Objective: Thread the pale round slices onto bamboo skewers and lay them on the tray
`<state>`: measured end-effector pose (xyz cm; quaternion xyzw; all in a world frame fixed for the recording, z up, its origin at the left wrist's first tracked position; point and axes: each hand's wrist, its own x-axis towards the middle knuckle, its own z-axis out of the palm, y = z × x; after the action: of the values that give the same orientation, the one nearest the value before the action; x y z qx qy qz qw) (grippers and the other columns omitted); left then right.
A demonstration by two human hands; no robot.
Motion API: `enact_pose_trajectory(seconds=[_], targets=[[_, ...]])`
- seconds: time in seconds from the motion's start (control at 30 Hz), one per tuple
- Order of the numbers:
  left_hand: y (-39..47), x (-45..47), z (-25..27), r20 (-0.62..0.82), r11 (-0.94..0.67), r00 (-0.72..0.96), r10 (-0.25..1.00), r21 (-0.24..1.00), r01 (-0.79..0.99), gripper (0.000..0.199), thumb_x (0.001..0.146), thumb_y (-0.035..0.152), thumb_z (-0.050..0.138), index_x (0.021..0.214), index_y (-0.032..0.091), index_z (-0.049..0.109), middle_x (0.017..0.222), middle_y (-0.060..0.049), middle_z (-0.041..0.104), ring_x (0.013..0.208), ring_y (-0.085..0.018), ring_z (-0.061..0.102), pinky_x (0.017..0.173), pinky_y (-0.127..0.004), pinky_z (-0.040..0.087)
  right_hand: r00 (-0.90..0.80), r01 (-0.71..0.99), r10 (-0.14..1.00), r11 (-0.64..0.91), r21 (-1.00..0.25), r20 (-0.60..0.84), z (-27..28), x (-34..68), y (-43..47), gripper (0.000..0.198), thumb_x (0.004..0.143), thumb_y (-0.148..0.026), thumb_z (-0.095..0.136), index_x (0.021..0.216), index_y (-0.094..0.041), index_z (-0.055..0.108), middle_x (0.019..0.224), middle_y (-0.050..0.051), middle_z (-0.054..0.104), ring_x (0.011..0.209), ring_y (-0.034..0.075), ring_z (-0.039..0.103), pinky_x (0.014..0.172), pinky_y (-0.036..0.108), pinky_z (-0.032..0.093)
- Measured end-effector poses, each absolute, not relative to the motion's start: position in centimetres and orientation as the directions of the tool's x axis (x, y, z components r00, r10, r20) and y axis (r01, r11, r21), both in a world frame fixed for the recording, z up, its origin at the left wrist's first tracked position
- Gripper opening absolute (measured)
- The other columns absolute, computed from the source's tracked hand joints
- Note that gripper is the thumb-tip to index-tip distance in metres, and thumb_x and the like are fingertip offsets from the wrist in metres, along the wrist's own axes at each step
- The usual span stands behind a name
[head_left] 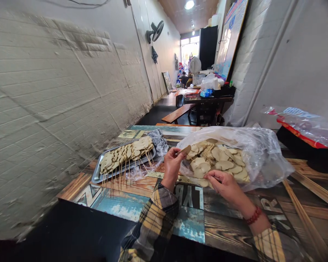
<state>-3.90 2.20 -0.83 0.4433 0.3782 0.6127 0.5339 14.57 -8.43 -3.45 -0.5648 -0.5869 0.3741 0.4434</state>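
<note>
In the head view, my left hand (172, 165) pinches a thin beige slice (184, 150) between thumb and fingers, at the near left edge of an open clear plastic bag (268, 156). Many loose oval slices (225, 165) lie in the bag's mouth. My right hand (221, 183) is closed in a pinch at the bag's near edge, against the slices; what its fingertips hold is too small to make out. To the left, a metal tray (96, 174) carries rows of similar slices on skewers (125, 156), their sticks jutting over the near rim.
A grey cloth-like bundle (158, 141) rests by the tray, with crumpled clear plastic film (142, 173) near it. Thin wooden sticks (303, 214) lie at right, below a red-edged plastic package (303, 127). Beyond are a bench (177, 113), a cluttered table (215, 98) and a wall fan (155, 32).
</note>
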Motion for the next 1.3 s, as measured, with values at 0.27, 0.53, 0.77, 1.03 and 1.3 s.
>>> enact_pose_trajectory(seconds=[0.27,0.53,0.77,1.03,1.3], targets=[[2.2,-4.4,-0.8,-0.02,0.055,0.073,0.997,0.848,-0.527,0.046,0.055,0.032,0.092,0.083,0.017,0.059,0.079,0.002,0.066,0.067,-0.013,0.065,0.067,-0.028,0.055,-0.003,0.379,0.989,0.141,-0.914,0.151,-3.4,15.0,-8.6,0.034,0.09,-0.046,0.058,0.083,-0.018,0.075,0.056,-0.001,0.058,0.051,0.015,0.049,0.053,0.027,0.036],[2.4,-4.6,-0.9,-0.068,0.118,0.104,0.992,0.782,-0.612,0.047,0.055,0.03,0.093,0.088,0.016,0.062,0.083,-0.002,0.07,0.066,-0.015,0.068,0.064,-0.028,0.055,-0.009,0.442,0.987,0.151,-0.884,0.163,-2.6,15.0,-8.8,0.035,0.09,-0.046,0.056,0.079,-0.019,0.074,0.053,-0.001,0.057,0.05,0.015,0.05,0.053,0.028,0.037],[2.3,-4.6,-0.9,-0.107,0.142,0.094,0.99,0.775,-0.615,0.04,0.06,0.027,0.09,0.085,0.015,0.062,0.077,-0.001,0.068,0.062,-0.014,0.066,0.059,-0.027,0.054,-0.031,0.494,0.987,0.15,-0.856,0.155,-2.7,15.5,-8.8,0.037,0.089,-0.047,0.055,0.085,-0.019,0.078,0.054,0.0,0.061,0.049,0.017,0.054,0.053,0.028,0.039],[2.2,-4.4,-0.9,-0.093,0.137,0.104,0.99,0.793,-0.594,0.042,0.055,0.03,0.091,0.081,0.015,0.061,0.073,0.0,0.065,0.059,-0.014,0.065,0.059,-0.028,0.052,-0.011,0.489,0.985,0.154,-0.859,0.171,-2.8,15.1,-8.7,0.036,0.088,-0.049,0.056,0.082,-0.019,0.077,0.051,-0.001,0.059,0.047,0.016,0.053,0.051,0.028,0.04],[1.7,-4.0,-0.4,-0.042,0.042,0.014,0.999,0.835,-0.549,0.042,0.054,0.033,0.091,0.078,0.017,0.061,0.076,0.002,0.064,0.064,-0.012,0.062,0.065,-0.028,0.053,0.003,0.448,0.992,0.114,-0.887,0.129,-3.1,14.9,-8.8,0.04,0.089,-0.052,0.056,0.085,-0.017,0.075,0.049,-0.003,0.054,0.046,0.015,0.05,0.05,0.027,0.038]])
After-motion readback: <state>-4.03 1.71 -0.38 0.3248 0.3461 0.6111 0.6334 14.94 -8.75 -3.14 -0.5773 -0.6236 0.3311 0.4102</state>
